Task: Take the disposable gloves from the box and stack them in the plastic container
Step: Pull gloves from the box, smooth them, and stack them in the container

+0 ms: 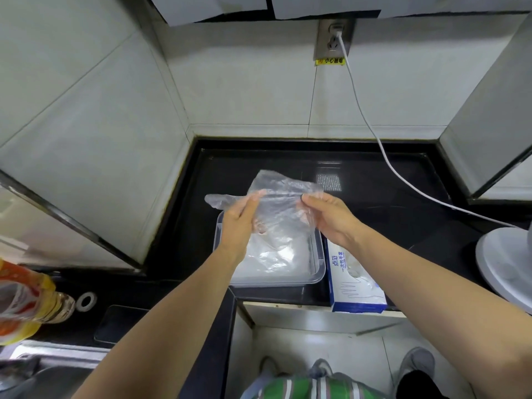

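Clear, crinkled plastic fills the centre of the view: one disposable glove [276, 197] is held stretched between two bare hands above a black countertop [374, 180]. The left hand [240, 223] grips the glove's upper edge near its left side, fingers curled round the film. The right hand [328, 217] pinches the same edge at its right end between thumb and fingertips. One finger of the glove pokes out sideways past the left hand.

Directly beneath sits a clear plastic container [319, 272]. A pale, rumpled pile of gloves [276, 257] already lies in it, so the stacking appears well under way. Just beside the container, on its right, lies the blue and white glove box [354, 283]. Its inside is not visible, so how many gloves are left cannot be told.

The held glove is not yet laid down and looks ready to be lowered onto the pile. A white cable [374, 133] runs from a wall socket across the counter toward a white fan base [503, 263] at the right.
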### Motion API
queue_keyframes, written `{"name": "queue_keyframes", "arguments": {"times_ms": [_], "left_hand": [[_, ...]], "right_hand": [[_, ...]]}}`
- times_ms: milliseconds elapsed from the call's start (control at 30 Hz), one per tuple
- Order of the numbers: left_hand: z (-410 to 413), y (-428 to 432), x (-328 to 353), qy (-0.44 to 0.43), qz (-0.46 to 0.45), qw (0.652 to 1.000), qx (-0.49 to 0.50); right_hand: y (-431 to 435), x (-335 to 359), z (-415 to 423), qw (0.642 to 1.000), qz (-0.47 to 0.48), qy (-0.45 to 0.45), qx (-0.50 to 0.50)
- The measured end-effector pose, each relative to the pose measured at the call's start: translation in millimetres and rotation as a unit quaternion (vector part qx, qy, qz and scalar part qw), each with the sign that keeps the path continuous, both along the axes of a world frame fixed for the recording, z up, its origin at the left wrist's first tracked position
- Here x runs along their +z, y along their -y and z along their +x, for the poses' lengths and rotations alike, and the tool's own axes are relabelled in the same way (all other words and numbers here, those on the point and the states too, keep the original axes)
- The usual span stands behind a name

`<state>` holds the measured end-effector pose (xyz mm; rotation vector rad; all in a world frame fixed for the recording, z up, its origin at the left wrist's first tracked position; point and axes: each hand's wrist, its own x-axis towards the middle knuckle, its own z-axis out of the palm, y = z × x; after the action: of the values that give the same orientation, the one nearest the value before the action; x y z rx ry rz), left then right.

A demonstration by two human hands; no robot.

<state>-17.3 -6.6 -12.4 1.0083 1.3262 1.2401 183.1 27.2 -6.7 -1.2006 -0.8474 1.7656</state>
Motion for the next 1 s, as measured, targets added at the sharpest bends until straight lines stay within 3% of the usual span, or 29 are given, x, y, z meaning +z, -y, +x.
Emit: {"name": "queue_keyframes", "arguments": {"times_ms": [67,167,233,300,367,467,600,700,800,867,1000], "left_hand": [[0.9,-0.5,3.3,-0.037,-0.021,0.999,-0.001],[1.6,3.6,-5.8,-0.261,-0.102,0.96,-0.009],[-0.1,7.6,-11.6,-0.19,-0.136,0.972,0.03],[-0.5,8.5,-13.3,-0.089,-0.223,0.968,0.067],[-1.7,8.9,-19.1,0.026,-0.294,0.955,0.019],[1.8,11.9,-9.4,0.101,-0.276,0.955,-0.049],[11.2,12.4,-9.5,0.08,-0.247,0.965,-0.046],[0.3,10.6,-16.4,-0.073,-0.232,0.97,-0.012],[-17.3,6.7,-17.6,-0.123,-0.22,0.967,0.046],[-20.4,3.4,-12.0,-0.07,-0.257,0.962,0.061],[-10.8,1.1,2.5,0.055,-0.344,0.937,0.004]], "right_hand": [[1.1,1.1,-10.1,0.998,0.01,0.047,-0.04],[9.7,-13.6,-18.3,0.97,0.037,0.238,-0.043],[15.2,-25.5,-20.6,0.953,0.044,0.298,-0.031],[17.9,-31.0,-24.0,0.951,0.045,0.304,-0.029],[18.8,-30.5,-28.6,0.952,0.053,0.3,-0.03],[17.0,-32.5,-33.0,0.953,0.055,0.295,-0.04],[13.6,-32.9,-31.6,0.956,0.056,0.278,-0.08],[12.0,-30.3,-25.6,0.948,0.077,0.29,-0.104],[9.5,-32.5,-19.0,0.954,0.066,0.266,-0.125],[11.3,-30.1,-17.5,0.969,0.046,0.219,-0.101],[15.8,-22.7,-12.9,0.98,0.101,0.171,0.029]]}}
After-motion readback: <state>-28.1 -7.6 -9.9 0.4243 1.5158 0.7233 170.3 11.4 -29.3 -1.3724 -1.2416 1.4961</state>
